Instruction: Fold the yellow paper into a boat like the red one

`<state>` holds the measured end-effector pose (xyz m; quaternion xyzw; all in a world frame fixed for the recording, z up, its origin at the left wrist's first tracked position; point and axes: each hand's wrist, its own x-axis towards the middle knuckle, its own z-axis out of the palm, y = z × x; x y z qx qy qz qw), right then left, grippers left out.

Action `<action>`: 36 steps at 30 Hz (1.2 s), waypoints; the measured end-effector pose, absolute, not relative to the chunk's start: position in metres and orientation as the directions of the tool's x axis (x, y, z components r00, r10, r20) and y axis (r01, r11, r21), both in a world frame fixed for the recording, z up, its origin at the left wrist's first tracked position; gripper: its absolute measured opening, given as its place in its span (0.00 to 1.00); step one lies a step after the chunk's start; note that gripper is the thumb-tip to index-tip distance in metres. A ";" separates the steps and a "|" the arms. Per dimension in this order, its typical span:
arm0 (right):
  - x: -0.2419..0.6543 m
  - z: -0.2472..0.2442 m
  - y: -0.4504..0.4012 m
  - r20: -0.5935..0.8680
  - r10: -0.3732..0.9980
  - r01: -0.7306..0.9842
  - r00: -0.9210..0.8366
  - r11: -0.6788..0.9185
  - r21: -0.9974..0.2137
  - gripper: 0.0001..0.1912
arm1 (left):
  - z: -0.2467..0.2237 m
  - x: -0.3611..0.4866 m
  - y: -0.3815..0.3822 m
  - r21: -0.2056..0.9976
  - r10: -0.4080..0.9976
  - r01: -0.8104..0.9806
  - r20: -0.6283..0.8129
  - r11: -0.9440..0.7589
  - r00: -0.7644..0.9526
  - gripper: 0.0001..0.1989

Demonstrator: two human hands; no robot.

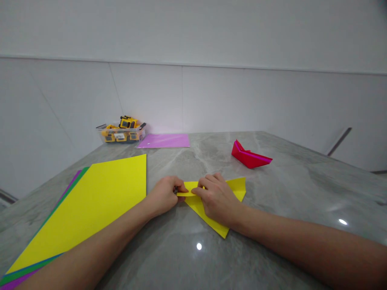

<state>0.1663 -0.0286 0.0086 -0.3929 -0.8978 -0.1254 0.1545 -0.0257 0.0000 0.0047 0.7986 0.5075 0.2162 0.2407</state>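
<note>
A partly folded sheet of yellow paper [218, 226] lies on the table in front of me, with a pointed corner towards me and a raised flap at its right. My left hand [167, 193] pinches the paper's left end between thumb and fingers. Over the middle of the sheet, my right hand [218, 198] is closed on the folded strip, its thumb and fingertips close to the left hand's. Part of the paper is hidden beneath the right hand. Beyond it to the right sits a red folded paper boat [251, 159], apart from both hands.
A fanned stack of coloured paper sheets [99, 205], yellow on top, lies at the left under my forearm. Farther back are a pink-purple pad of paper [166, 140] and a clear plastic box [121, 136] of yellow toy vehicles. The grey marble table [290, 241] ends near a white wall.
</note>
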 end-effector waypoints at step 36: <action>0.208 0.040 -0.016 0.079 0.785 0.764 -0.615 0.617 -0.189 0.10 | 0.027 -0.033 -0.014 0.345 0.808 0.745 0.076 -0.571 0.584 0.08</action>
